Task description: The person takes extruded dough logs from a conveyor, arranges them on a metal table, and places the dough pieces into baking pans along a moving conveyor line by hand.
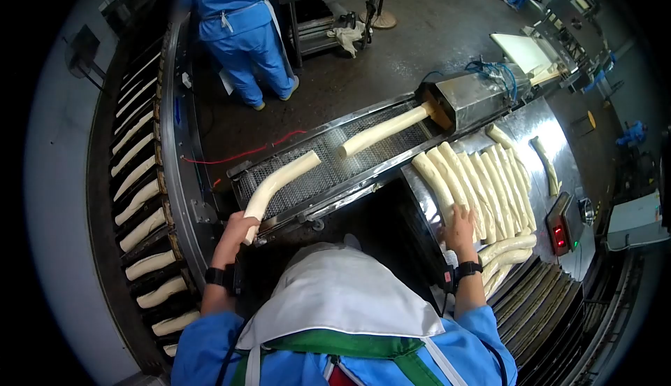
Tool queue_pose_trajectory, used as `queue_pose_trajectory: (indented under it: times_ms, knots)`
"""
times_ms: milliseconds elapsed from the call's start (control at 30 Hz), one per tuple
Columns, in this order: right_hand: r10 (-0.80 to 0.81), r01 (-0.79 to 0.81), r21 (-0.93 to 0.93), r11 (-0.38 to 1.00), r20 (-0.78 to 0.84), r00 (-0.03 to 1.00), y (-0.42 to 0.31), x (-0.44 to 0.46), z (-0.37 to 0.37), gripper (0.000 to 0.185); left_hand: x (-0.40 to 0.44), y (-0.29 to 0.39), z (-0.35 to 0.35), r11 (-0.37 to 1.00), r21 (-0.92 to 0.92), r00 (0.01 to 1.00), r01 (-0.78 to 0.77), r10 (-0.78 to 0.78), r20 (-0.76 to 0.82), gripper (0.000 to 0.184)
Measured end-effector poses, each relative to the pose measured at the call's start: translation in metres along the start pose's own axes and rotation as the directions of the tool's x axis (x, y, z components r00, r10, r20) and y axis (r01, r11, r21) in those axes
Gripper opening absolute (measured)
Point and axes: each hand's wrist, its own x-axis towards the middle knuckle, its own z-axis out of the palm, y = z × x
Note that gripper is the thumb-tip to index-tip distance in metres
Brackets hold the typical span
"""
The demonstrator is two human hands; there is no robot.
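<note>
Clock directions are read on the view, with 12 at the top.

Step in hand: handling of the near roll. My left hand (241, 229) is at 8 o'clock, its grip clamped on the lower end of the near roll (278, 184), a pale, dough-like length. The roll lies toward 9 o'clock, mostly on the mesh conveyor (325, 180), with its held end past the belt's near edge. My right hand (460, 231), at 4 o'clock, rests its fingers on the row of rolls (489, 184) on the metal worktop (539, 122); I cannot tell whether this grip closes on any one roll.

Next move, as judged: it calls for support along the near roll before any lift, since the roll looks soft and bends along its length; a pull by one end could stretch it. Keep clear of the far roll (381, 131), between 1 and 2 o'clock, just apart from the near one.

Visibility limits: the far roll's upper end is hidden in the metal housing (482, 99) at 2 o'clock. My left fingertips are obscured. The digits on the red display (559, 236) are too small to read. The view's dark, rounded border cuts off the outer surroundings.
</note>
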Motion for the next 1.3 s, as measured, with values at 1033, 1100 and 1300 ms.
queue_pose_trajectory:
  times_ms: [1033,1100,1300]
  knots:
    - [0.407,0.027,0.980,-0.199,0.057,0.911,0.088,-0.011,-0.126,0.036,0.060,0.096,0.088,0.887,0.183,0.859,-0.424,0.330,0.392,0.036]
    - [0.765,-0.187,0.911,0.367,-0.181,0.619,0.124,0.001,-0.077,0.037,0.076,0.084,0.082,0.620,0.509,0.771,-0.597,0.619,0.152,0.045]
    - [0.587,-0.586,0.028,0.810,-0.035,0.809,0.060,0.002,-0.025,0.067,0.103,0.029,0.078,0.674,0.604,0.861,-0.426,0.507,0.043,0.048]
